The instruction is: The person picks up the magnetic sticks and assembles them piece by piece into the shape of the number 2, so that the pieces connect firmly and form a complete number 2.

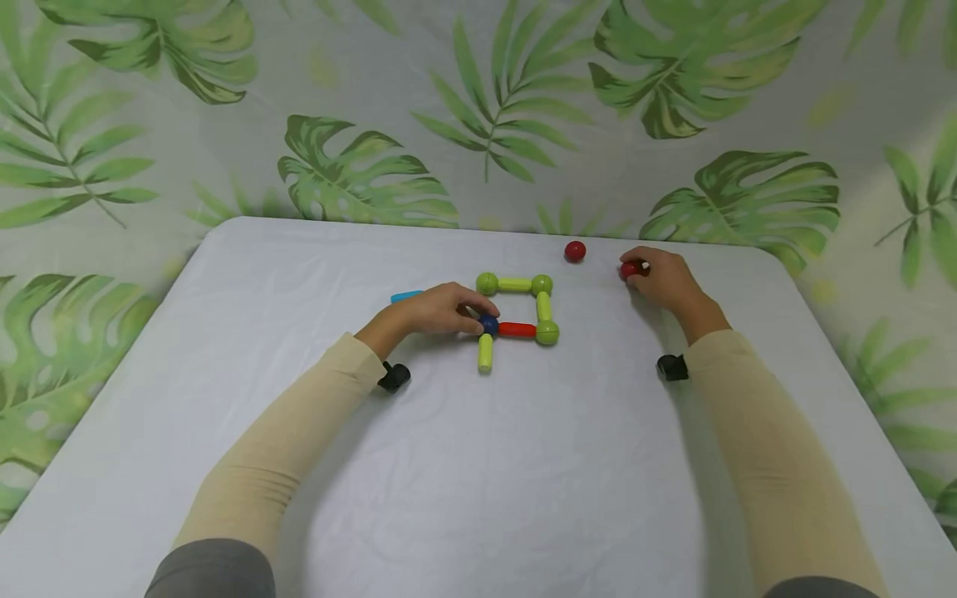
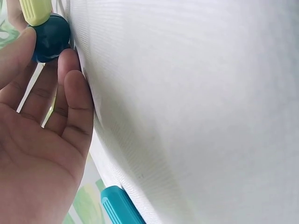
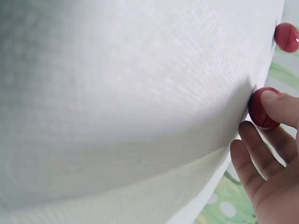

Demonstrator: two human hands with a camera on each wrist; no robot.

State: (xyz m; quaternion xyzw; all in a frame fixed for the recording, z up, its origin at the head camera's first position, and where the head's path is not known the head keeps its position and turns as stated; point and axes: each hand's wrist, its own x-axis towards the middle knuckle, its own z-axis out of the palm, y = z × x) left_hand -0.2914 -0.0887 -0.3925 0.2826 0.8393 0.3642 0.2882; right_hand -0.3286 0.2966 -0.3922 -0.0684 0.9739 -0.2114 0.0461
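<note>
My left hand [image 1: 447, 310] holds a dark blue ball [image 1: 489, 325] between thumb and fingers at a corner of a joined figure of sticks and balls. From that ball a red stick [image 1: 517, 330] runs right to a green ball [image 1: 547, 333], and a yellow-green stick [image 1: 485, 354] points toward me. More green balls and yellow-green sticks make up the other sides. Over to the right, my right hand [image 1: 665, 282] pinches a red ball [image 3: 264, 108] at the tabletop. A second red ball [image 1: 575, 252] lies apart to its left.
A light blue stick [image 1: 406, 296] lies behind my left hand, partly hidden by it; its end shows in the left wrist view. A white cloth covers the table [image 1: 478, 482], and a leaf-patterned curtain [image 1: 493, 108] hangs along the far edge.
</note>
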